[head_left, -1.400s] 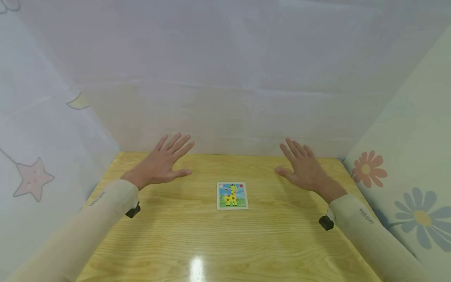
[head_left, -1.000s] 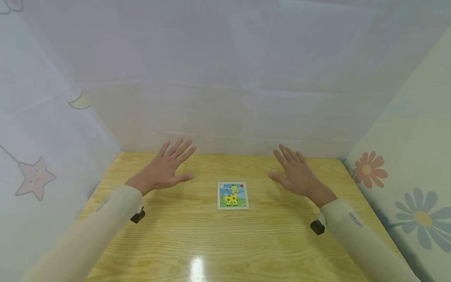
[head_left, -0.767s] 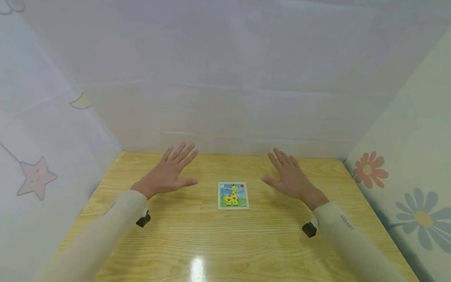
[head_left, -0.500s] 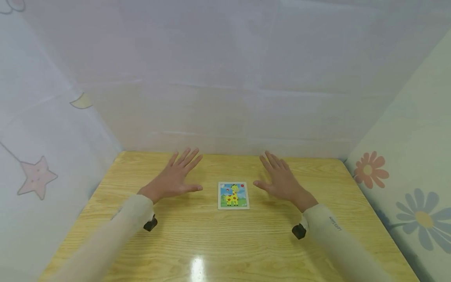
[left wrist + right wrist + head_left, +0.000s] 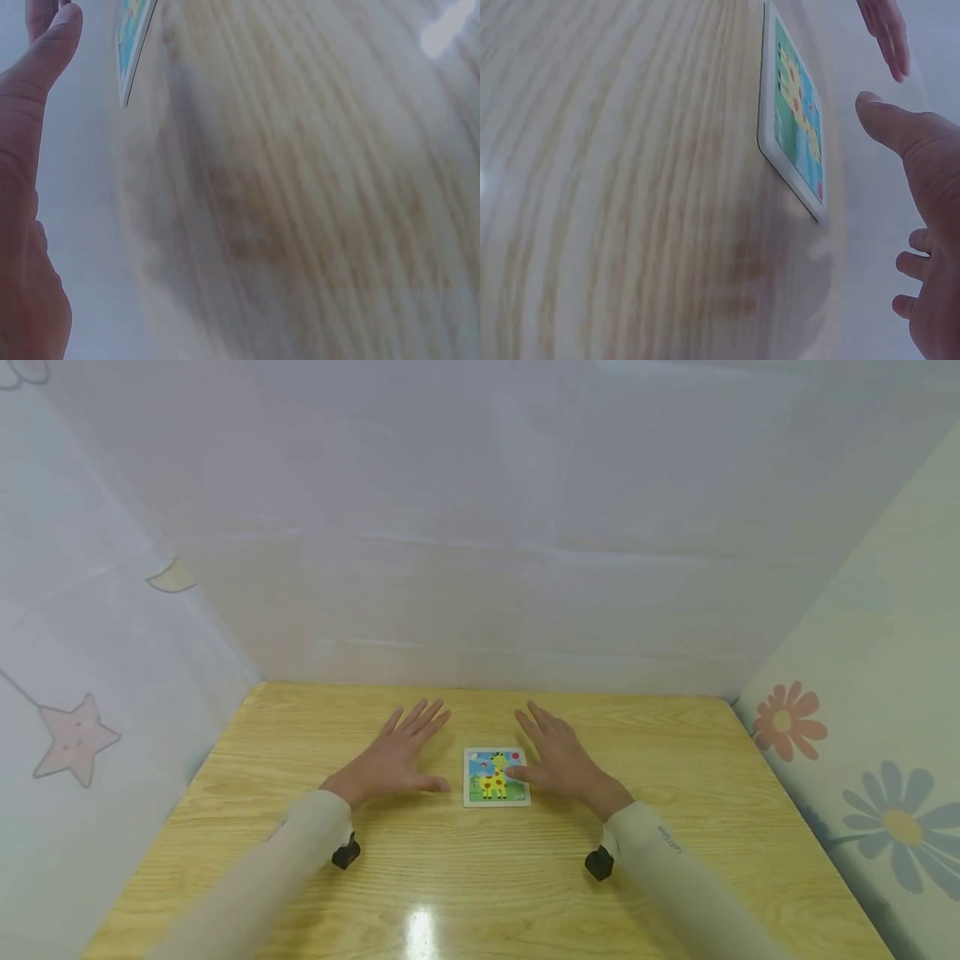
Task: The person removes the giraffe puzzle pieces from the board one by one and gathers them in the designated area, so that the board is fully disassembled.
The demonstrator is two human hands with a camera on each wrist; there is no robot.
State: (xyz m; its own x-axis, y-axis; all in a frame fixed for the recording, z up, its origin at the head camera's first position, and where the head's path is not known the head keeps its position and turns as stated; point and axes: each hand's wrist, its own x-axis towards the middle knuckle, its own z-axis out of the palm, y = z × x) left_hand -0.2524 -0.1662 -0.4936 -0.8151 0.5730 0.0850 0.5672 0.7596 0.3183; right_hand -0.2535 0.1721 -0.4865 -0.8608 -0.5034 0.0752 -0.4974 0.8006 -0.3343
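A small square picture puzzle board [image 5: 486, 787] with a yellow, red-spotted giraffe and a pale rim lies flat on the wooden table. To its left, my left hand [image 5: 392, 762] hovers with fingers straight and spread, touching nothing. My right hand [image 5: 564, 763] is over its right side, and the thumb covers part of the giraffe in the head view. In the right wrist view a gap shows between the thumb [image 5: 889, 124] and the board [image 5: 795, 112]. Only a corner of the board [image 5: 131, 45] appears in the left wrist view.
The wooden table [image 5: 465, 877] ends at a pale cloth wall [image 5: 480, 568] behind. Cloth sides with a star [image 5: 77, 739] and flowers [image 5: 782, 721] stand left and right. Black wrist cameras [image 5: 346, 851] hang under both cuffs.
Both hands have come inward and lower, toward the board from either side. My right thumb now overlaps the board in the head view. The board has stayed in place.
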